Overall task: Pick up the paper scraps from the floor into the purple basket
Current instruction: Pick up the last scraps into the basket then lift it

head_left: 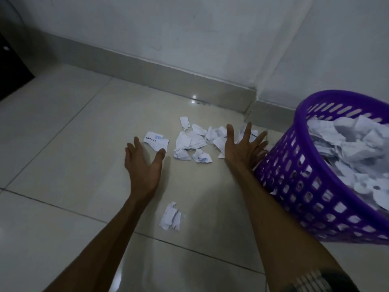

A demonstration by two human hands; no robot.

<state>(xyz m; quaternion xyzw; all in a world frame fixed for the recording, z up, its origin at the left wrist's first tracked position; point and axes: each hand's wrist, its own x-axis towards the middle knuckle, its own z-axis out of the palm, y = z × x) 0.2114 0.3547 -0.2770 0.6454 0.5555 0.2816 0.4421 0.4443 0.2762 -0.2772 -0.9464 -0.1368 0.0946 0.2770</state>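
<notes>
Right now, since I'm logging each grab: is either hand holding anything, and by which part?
Nothing is held. The left hand and right hand are both open and empty, reaching toward the torn white paper scraps on the floor.

Dim bluish light, floor (63, 144) glare spots, soft blur, wide-angle edge warping

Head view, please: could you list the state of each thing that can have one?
left hand: open, empty, above the floor
right hand: open, fingers spread, empty
purple basket: tilted, nearly full of paper
paper scraps: crumpled, still on the floor
lone scrap: on the floor between the forearms
</notes>
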